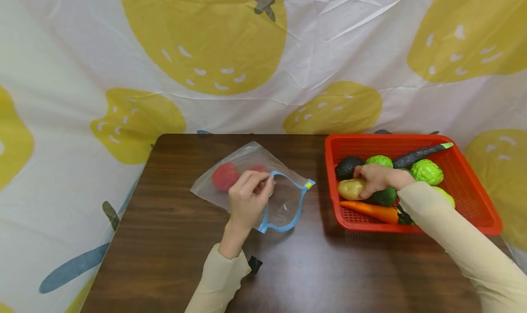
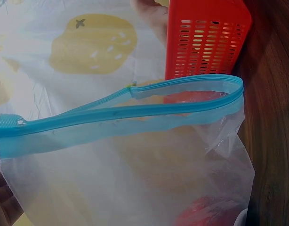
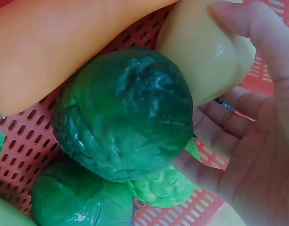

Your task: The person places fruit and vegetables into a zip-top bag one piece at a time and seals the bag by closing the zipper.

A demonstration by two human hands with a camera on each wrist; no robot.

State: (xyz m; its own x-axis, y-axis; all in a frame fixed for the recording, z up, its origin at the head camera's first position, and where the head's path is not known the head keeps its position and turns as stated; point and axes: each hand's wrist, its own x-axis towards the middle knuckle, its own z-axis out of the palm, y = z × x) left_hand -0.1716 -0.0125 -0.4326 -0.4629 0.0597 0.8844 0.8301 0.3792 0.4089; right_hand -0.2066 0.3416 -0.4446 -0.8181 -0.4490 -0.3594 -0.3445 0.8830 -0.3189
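My left hand [image 1: 249, 196] pinches the blue zip edge of a clear zip bag [image 1: 284, 205], whose mouth gapes toward the basket. Inside the bag lie red round items [image 1: 225, 176], partly blurred by the plastic. In the left wrist view the bag's blue zip strip [image 2: 121, 113] forms a loop, and a bit of the fingers [image 2: 7, 202] shows at the left edge. Over in the red basket [image 1: 483, 207], my right hand [image 1: 376, 180] grips a tan potato [image 1: 350, 189], thumb on one side and fingers curled round the other. A dark green pepper [image 3: 125, 113] sits right beside those fingers.
Around the right hand the basket holds an orange carrot [image 1: 370, 211], a dark avocado [image 1: 347, 167], a long dark eggplant [image 1: 420, 156] and bumpy light green vegetables [image 1: 427, 172]. A small black object [image 1: 255, 264] is by the left cuff. A patterned cloth [image 1: 230, 111] hangs behind the brown table [image 1: 164, 240].
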